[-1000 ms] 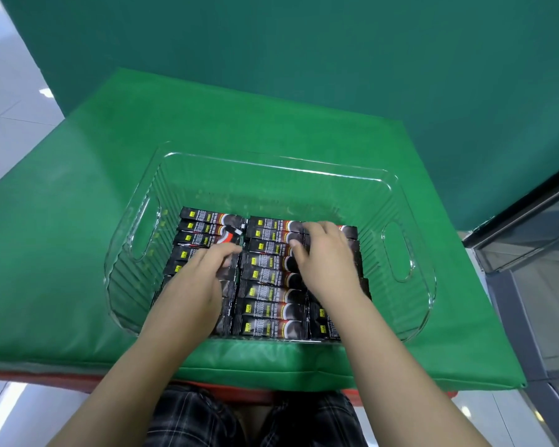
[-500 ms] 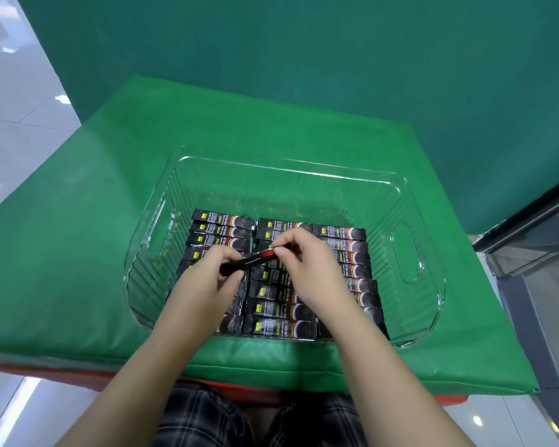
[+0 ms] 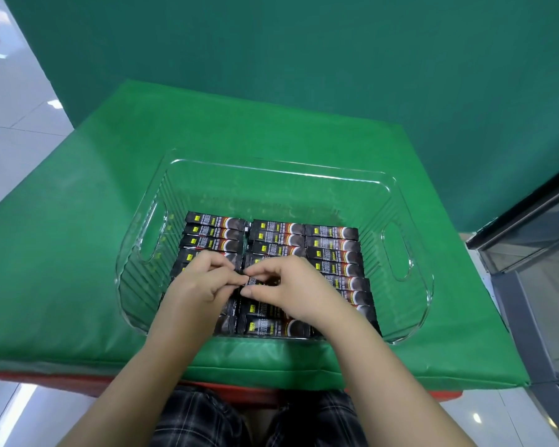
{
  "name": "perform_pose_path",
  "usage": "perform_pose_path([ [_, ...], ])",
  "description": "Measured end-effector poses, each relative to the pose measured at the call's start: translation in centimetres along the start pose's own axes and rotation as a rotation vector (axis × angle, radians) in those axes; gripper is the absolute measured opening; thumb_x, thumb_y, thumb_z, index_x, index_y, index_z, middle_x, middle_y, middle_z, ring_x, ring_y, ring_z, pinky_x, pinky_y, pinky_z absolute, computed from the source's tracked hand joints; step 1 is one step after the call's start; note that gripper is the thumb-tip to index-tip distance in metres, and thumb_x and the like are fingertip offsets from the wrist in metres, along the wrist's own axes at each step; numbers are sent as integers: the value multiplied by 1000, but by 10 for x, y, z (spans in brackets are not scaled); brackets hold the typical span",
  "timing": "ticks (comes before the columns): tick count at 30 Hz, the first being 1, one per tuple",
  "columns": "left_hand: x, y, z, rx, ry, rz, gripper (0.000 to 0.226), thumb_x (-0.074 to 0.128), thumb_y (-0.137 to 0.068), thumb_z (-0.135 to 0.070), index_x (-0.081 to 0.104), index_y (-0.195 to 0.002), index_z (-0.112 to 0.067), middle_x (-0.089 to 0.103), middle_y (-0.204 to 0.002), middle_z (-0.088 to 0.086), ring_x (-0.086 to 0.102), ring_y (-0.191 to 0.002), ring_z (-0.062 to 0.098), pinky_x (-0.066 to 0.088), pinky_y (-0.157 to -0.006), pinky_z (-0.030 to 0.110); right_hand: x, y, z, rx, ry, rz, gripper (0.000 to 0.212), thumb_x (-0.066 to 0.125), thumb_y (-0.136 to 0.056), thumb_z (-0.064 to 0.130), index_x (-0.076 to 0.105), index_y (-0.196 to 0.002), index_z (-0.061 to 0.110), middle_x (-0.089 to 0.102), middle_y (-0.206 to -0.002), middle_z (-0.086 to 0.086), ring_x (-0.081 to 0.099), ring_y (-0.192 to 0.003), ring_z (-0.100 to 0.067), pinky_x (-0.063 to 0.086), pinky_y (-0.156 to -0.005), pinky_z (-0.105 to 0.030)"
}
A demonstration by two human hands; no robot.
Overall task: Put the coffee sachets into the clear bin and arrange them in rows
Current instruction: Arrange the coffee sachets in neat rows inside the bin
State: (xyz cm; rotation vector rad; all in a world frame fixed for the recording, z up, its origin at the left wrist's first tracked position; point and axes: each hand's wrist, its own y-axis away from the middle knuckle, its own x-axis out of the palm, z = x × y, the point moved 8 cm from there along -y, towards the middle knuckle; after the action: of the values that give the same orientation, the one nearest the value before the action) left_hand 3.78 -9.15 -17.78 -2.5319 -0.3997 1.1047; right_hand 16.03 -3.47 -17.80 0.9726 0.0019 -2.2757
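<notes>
Both hands are now pinching one dark, narrow coffee sachet [image 3: 255, 281], left hand [image 3: 197, 285] and right hand [image 3: 291, 290] meeting mid-bin, after lifting it from the rows; it is hovering over the packed clear plastic bin [image 3: 410, 298], awaiting reseating.

Green backdrop [image 3: 304, 59] w/ glossy white tile floor [image 3: 10, 101].

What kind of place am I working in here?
Probably a staged recording station rather than a home or shop: a green padded table cover, a plain green backdrop close behind it, and glossy tiled floor.
</notes>
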Motion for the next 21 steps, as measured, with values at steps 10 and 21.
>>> perform_pose_path([
  [10,-6,1,-1,-69,63,-60,53,67,-85,-4,50,-132,-20,40,-119,-20,52,-102,-9,51,-83,28,-34,2,-13,65,-41,-191,44,72,-80,32,62,-121,20,65,-110,7,58,-98,-5,44,-92,-22],
  [21,-1,2,6,-210,27,-19,49,62,-90,-13,47,-135,-23,43,-111,-18,52,-95,-10,47,-73,24,-104,-25,-54,170,611,-392,34,64,-87,32,61,-117,19,67,-110,-3,61,-102,-25,48,-88,-37],
])
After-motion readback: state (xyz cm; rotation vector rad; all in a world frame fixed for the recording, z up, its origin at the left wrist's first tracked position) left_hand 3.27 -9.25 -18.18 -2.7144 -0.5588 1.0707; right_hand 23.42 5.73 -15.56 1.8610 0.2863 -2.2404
